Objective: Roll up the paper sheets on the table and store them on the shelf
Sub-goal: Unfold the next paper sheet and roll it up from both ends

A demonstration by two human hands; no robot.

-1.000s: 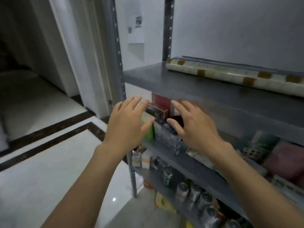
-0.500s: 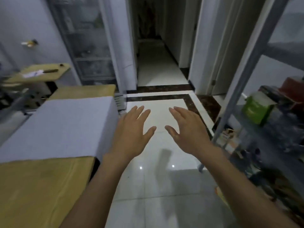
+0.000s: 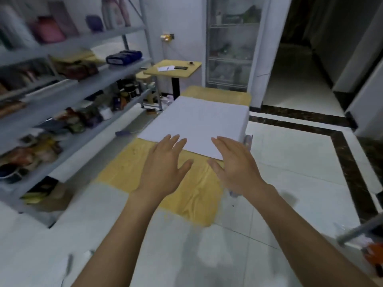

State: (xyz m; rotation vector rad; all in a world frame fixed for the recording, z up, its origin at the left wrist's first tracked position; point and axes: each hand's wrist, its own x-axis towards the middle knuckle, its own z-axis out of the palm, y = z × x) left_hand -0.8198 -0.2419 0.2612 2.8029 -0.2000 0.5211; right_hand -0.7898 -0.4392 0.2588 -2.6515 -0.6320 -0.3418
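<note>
**Both hands spread, nothing held**

The left hand (image 3: 163,166) and right hand (image 3: 234,168) hover palms down over the yellow wooden tabletop (image 3: 192,193), fingers straight and splayed, gripping nothing. The large white paper sheet (image 3: 196,123) lies flat at twelve o'clock. The grey metal shelf (image 3: 83,83) stands at nine o'clock.

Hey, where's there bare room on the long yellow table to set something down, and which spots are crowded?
Bare wood: the near end of the table, between the paper sheet and the table's front edge, below the open left hand and right hand. A narrow yellow strip also shows beyond the sheet. The shelves at left are packed.
</note>
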